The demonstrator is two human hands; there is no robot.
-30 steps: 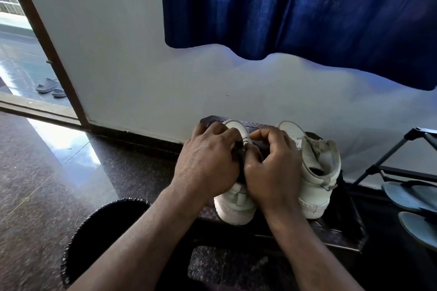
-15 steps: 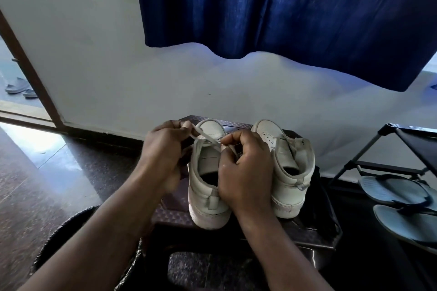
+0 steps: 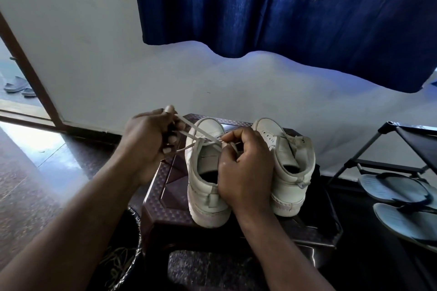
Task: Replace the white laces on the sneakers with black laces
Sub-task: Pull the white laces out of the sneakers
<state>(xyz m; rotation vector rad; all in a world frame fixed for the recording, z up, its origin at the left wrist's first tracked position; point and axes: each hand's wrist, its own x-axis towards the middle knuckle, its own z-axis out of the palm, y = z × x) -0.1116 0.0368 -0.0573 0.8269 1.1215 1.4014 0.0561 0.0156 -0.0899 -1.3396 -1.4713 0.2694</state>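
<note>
Two white sneakers stand side by side on a dark plastic stool (image 3: 165, 203), toes pointing away from me. My left hand (image 3: 147, 134) grips the white lace (image 3: 196, 129) and holds it stretched out to the left of the left sneaker (image 3: 205, 194). My right hand (image 3: 246, 163) rests over that sneaker's tongue and pinches the lace at the eyelets. The right sneaker (image 3: 290, 172) stands untouched, with its tongue sticking up. No black lace is visible.
A black bin (image 3: 132, 255) sits on the floor at the stool's left front. A dark shoe rack (image 3: 402, 146) with blue flip-flops (image 3: 392, 189) is on the right. A blue curtain (image 3: 283, 7) hangs above the white wall. An open doorway is at far left.
My left hand has moved up and left from the shoe, drawing the white lace out taut. My right hand stays on the left sneaker. The view shifted slightly.
</note>
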